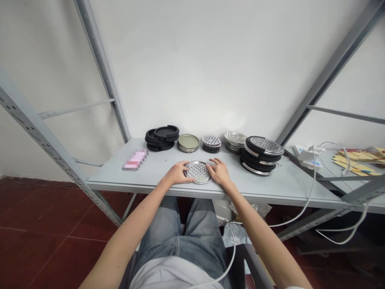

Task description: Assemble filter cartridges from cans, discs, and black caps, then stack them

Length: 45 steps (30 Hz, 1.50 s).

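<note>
Both hands were on one perforated metal disc point(197, 171), sitting near the front edge of the grey table point(114, 176), straight ahead of the person. Left hand point(177, 174) held the left rim, thumb toward the near side, fingers curved round the far side. Right hand point(220, 172) held the right rim, thumb over the edge, other fingers moderately spread beyond it. Couldn't tell how hard either one gripped, or whether the disc's underside was fully down on the tabletop. Behind it, a row of stacks ran along the wall side, left to right: black round trays point(162, 138), piled unevenly; pale greenish discs with metal rims point(188, 141); smaller patterned discs point(211, 143); more perforated metal discs point(235, 140); then a taller pile of black-and-metal assemblies point(261, 156), just beside the metal discs and near the right hand. A pink item point(135, 159), pixelated, lay on the left part of the table. White cable point(311, 188) hung over the front edge at right. Yellow pieces point(356, 162) lay on the neighbouring surface, well apart from the hands.
</note>
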Motion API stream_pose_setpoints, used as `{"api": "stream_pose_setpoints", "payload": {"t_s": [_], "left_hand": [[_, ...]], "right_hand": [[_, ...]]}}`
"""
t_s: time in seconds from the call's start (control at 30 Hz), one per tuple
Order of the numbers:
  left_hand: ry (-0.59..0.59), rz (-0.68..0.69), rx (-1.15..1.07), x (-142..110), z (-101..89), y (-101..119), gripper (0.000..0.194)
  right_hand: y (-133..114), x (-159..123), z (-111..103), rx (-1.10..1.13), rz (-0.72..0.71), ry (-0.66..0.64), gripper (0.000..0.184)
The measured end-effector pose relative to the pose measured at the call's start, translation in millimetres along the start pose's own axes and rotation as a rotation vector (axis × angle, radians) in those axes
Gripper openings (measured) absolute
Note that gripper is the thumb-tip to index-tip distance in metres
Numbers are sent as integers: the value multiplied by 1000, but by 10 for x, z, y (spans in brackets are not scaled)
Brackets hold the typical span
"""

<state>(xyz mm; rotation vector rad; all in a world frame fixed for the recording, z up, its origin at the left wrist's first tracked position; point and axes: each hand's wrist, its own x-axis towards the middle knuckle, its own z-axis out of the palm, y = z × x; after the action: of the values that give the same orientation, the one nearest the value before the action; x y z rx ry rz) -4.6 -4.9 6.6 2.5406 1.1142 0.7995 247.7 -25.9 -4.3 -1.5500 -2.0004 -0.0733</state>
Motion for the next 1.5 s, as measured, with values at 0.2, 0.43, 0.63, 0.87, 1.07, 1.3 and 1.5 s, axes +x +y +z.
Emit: {"api": "stream_pose_setpoints", "payload": {"t_s": [0.2,0.43,0.63,0.87,1.07,1.3,1.5], "left_hand": [[21,31,7,8,18,-16,62],[173,125,59,4,34,-7,35],[209,98,65,-8,20,8,30],[46,82,76,32,-12,1,49],[-20,-5,76,220,91,-50,53],[-47,-59,74,358,248,31,56],[-85,-62,89,327,234,43,59]], "right_hand": [[-23,-23,-2,-28,-85,46,44],[25,16,16,30,-53,-64,48],[72,45,46,60,-23,-126,48],[85,50,65,88,-66,-168,48],[113,47,99,116,-88,-178,48],[117,41,93,127,-76,-197,48],[95,44,75,121,-81,-208,49]]}}
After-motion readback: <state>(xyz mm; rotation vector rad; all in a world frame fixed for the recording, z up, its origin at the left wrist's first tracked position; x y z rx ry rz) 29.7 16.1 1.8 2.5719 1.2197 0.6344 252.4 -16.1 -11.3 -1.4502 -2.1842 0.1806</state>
